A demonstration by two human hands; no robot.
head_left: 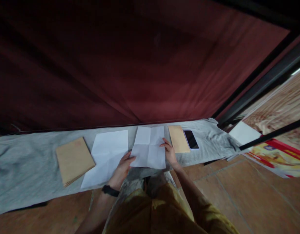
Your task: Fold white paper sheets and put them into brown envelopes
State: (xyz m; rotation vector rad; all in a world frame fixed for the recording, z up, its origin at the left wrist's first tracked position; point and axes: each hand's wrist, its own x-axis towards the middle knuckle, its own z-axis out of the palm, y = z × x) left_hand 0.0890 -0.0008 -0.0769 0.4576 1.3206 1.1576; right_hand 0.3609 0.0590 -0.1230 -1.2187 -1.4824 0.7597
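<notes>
A creased white sheet of paper [150, 146] lies in front of me, with crossing fold lines across it. My left hand [123, 165] grips its lower left edge, thumb on top and fingers beneath. At the right edge, my right hand [168, 150] has its fingers bent over the sheet, the thumb side partly hidden. More white paper [108, 146] lies flat to the left, close to my left hand. Just right of my right hand is a single brown envelope [179, 139]. A stack of brown envelopes [75, 159] sits farther left.
A phone [191, 139] with a dark screen lies beside the single envelope. Everything rests on a narrow surface under a grey cloth [30, 159]. Behind it hangs a dark red fabric [150, 81]. A dark metal frame [259, 91] and a colourful box [277, 156] stand at right.
</notes>
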